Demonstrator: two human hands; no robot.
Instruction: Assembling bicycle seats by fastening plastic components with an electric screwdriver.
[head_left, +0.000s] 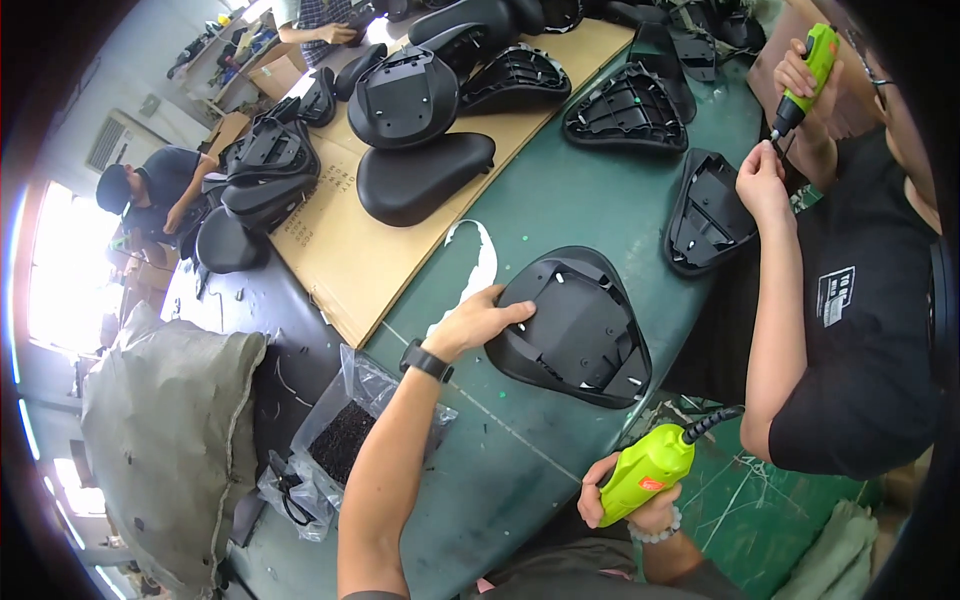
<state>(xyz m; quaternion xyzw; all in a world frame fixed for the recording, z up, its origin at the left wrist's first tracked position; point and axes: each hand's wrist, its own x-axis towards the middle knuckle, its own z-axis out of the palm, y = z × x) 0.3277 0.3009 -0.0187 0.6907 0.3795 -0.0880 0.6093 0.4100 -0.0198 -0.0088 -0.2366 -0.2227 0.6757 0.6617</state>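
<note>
On green table, one upturned saddle (580, 330) angling away, my left hand (480, 322) flat on it, right hand (625, 505) gripping one green screwdriver (650, 468).

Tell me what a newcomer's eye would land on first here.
Probably the lime-green driver in the right hand at the lower middle, bright against the dark green table. Next, the black seat lying underside-up at centre, with the left hand on its edge. At the upper right a co-worker holds a second green driver, and more seats cover the cardboard behind.
</note>
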